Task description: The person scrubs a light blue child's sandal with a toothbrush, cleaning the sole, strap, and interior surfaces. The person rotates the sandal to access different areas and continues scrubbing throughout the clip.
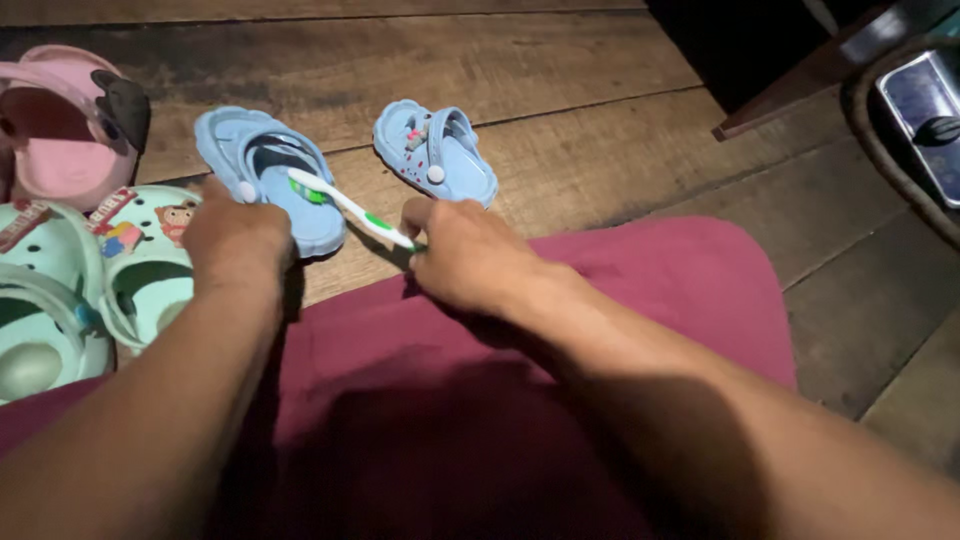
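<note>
The right hand [470, 255] pinches a white-and-green toothbrush [345, 207] by its handle, bristles resting in a light blue clog [268, 172] that the left hand [235, 235] grips on the wooden floor [560, 90]. Its pair [435, 150] sits just beside; mint clogs [130, 270] lie at the left edge.

We count two small blue clogs [270, 175] [435, 150], two mint-green clogs [145, 265] [35, 310] and one pink clog [65, 125]. We see one white-and-green toothbrush [350, 208]. We have two hands [237, 235] [470, 255] here.
</note>
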